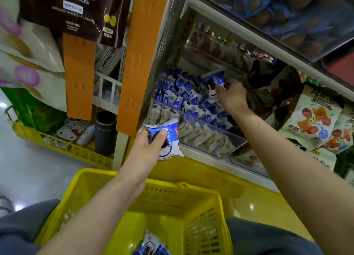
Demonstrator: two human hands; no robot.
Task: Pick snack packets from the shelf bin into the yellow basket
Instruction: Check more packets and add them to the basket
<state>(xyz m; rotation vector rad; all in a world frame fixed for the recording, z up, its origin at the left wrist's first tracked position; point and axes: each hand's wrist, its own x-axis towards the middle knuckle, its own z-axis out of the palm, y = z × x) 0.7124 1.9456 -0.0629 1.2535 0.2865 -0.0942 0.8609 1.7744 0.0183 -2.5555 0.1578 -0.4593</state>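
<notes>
Nearest: yellow basket (pixel 172 201) at 6 o'clock, blue-white snack packets (pixel 153 245) lying on its floor. Clear shelf bin (pixel 191 118) at 12, packed with same sort. left hand (pixel 147 147) above basket's far rim, fingers curled round first packet (pixel 169 140). right hand (pixel 231 95) in bin at 1 o'clock, fingertips pinching second packet (pixel 215 80).

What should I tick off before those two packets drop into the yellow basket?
1. Left hand grips the blue-and-white packet: ok, thumb and fingers curl round it.
2. Right hand holds a second packet in the shelf bin: ok, pinched above the pile.
3. Blue-and-white packet over the yellow basket: not ok, it appears beyond the far rim.
4. Room in the basket: ok, only a few dropped packets lie inside.
5. Second packet free of its neighbours: cannot tell.
</notes>
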